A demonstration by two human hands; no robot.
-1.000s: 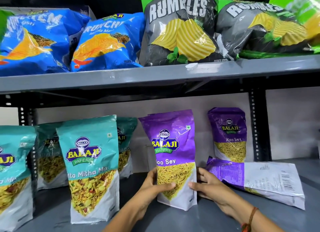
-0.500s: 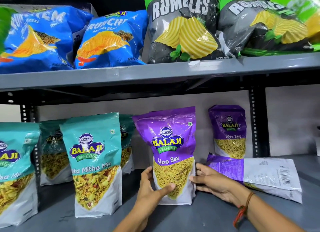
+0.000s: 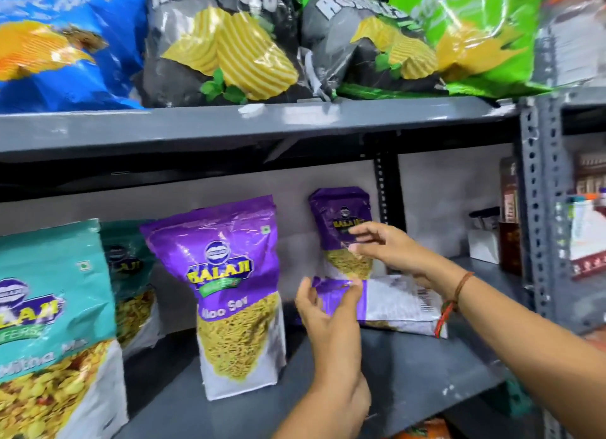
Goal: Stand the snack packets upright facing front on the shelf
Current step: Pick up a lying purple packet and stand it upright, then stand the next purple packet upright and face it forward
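One purple Aloo Sev packet (image 3: pixel 229 291) stands upright, front facing me, on the grey lower shelf (image 3: pixel 426 366), with no hand on it. To its right a second purple packet (image 3: pixel 396 304) lies flat with its white printed back up. My left hand (image 3: pixel 328 317) is at that packet's purple left end, thumb and fingers spread around it; I cannot see a firm grip. My right hand (image 3: pixel 390 248) hovers above the lying packet, fingers apart. Behind it a smaller-looking purple packet (image 3: pixel 341 212) stands upright against the back wall.
Teal Mitha Mix packets (image 3: pixel 49 307) stand at the left, another (image 3: pixel 131 274) behind them. Blue, black and green chip bags (image 3: pixel 223 45) fill the upper shelf (image 3: pixel 229 127). A perforated grey post (image 3: pixel 537 209) bounds the right side, with boxes and bottles (image 3: pixel 587 235) beyond.
Both hands have let go of the upright purple packet and moved right to the lying one. The view has swung right and closer.
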